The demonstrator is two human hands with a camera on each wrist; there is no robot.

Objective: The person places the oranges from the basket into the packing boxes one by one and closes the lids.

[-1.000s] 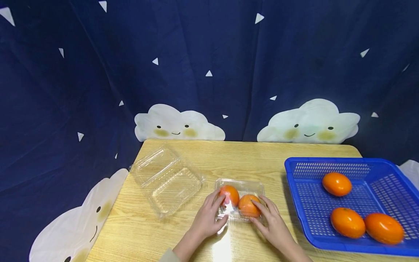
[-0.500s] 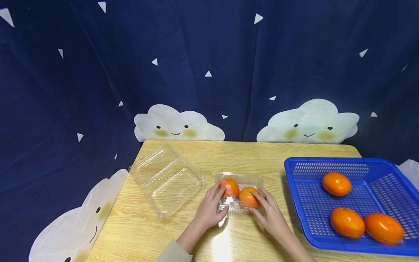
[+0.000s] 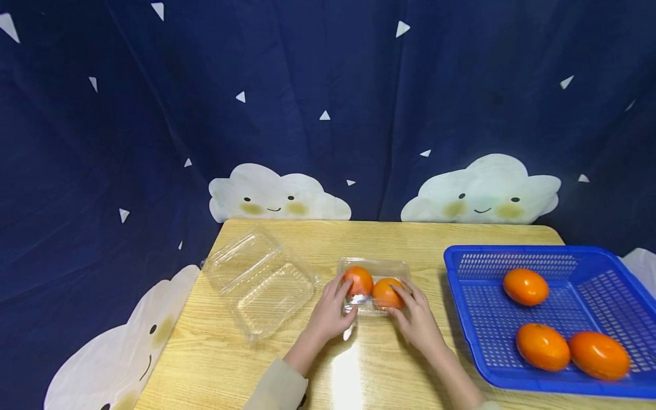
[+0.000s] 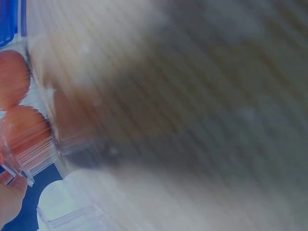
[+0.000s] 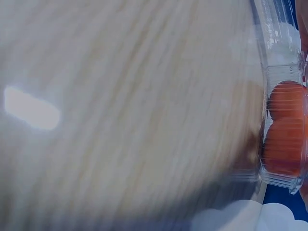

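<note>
A small clear plastic box [image 3: 379, 267] lies in the middle of the table, with two round, glossy orange fruits [image 3: 361, 279] side by side in it. On its left end my left hand [image 3: 327, 314] grips, fingers curled over the side and thumb at the front edge. My right hand [image 3: 421, 323] holds the opposite end the same way, fingertips overlapping the right-hand fruit [image 3: 385, 293]. The left wrist view catches the box's ribbed wall [image 4: 41, 159] and fingertips [image 4: 12, 199] at its far end. In the right wrist view, the fruits [image 5: 286, 144] show through the plastic.
An opened clear clamshell box [image 3: 266, 290] lies to the left on the wooden table [image 3: 205, 353]. On the right stands a blue perforated basket [image 3: 461, 319] with three orange fruits [image 3: 543, 346]. A dark blue curtain [image 3: 318, 68] with clouds hangs behind the table's back edge.
Both hands have moved the box with the two fruits away from me, toward the back of the table. The basket and the opened clamshell have stayed in place.
</note>
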